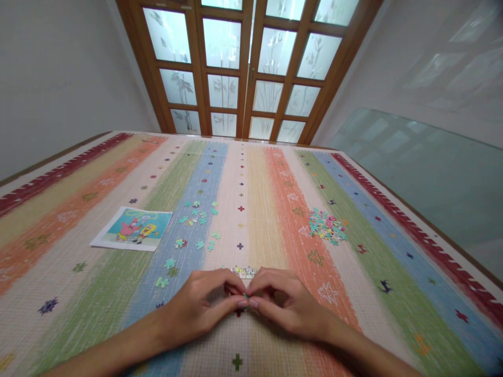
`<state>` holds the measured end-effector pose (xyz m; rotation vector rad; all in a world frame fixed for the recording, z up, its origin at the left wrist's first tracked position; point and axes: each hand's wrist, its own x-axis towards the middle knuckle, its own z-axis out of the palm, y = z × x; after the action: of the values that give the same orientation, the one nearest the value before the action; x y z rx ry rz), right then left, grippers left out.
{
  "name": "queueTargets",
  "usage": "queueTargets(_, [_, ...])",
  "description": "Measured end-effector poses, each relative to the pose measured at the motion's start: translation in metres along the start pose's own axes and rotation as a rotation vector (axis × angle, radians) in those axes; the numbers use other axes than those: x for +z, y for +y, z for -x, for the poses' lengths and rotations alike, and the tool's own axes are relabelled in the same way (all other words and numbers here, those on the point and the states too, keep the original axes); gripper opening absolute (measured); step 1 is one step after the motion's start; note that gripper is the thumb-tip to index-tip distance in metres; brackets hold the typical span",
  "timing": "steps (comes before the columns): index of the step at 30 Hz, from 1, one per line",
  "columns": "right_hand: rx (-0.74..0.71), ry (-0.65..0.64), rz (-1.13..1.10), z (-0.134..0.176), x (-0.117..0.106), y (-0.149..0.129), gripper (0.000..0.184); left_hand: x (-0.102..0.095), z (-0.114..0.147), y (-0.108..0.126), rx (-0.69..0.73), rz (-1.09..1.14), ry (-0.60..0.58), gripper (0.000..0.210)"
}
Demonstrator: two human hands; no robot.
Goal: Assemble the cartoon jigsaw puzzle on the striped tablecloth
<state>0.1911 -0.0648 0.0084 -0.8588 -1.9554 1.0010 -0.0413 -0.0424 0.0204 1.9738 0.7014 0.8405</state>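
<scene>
Fingertip to fingertip, my left hand (206, 298) and my right hand (286, 298) meet low in the middle of the head view. Thumb and forefinger of each are pinched together around a small green jigsaw puzzle piece (247, 296). Most of it is hidden by the fingers, and I cannot tell whether it is one piece or two joined. Just beyond the fingers lies a short strip of joined puzzle pieces (244, 272), partly covered by my hands. Several loose teal pieces (170, 263) lie left of my left hand.
A picture sheet with cartoon figures (137, 229) lies at the left. More teal pieces (195, 214) are scattered beside it. A pile of mixed puzzle pieces (327, 227) sits at the right. The striped tablecloth (267, 209) covers the table; wooden glass-paned doors (247, 73) stand behind.
</scene>
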Motion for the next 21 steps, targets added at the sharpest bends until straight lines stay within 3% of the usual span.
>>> queueTargets(7, [0.04, 0.007, 0.025, -0.004, -0.009, -0.003, 0.012, -0.003, -0.001, -0.004, 0.162, -0.157, 0.028, 0.006])
queueTargets(10, [0.084, 0.104, 0.103, -0.007, -0.029, 0.001, 0.016, -0.013, -0.004, -0.011, 0.274, -0.346, 0.015, 0.011])
queueTargets(13, [0.235, 0.185, 0.146, -0.008, -0.054, 0.012, 0.016, -0.026, -0.006, -0.02, 0.368, -0.545, -0.006, 0.015])
queueTargets(16, [0.39, 0.131, 0.099, -0.006, -0.076, 0.026, 0.021, -0.036, -0.007, -0.029, 0.414, -0.687, -0.015, 0.015])
queueTargets(21, [0.408, 0.0, 0.207, -0.006, -0.09, 0.032, 0.019, -0.043, -0.007, -0.038, 0.423, -0.793, -0.054, 0.019])
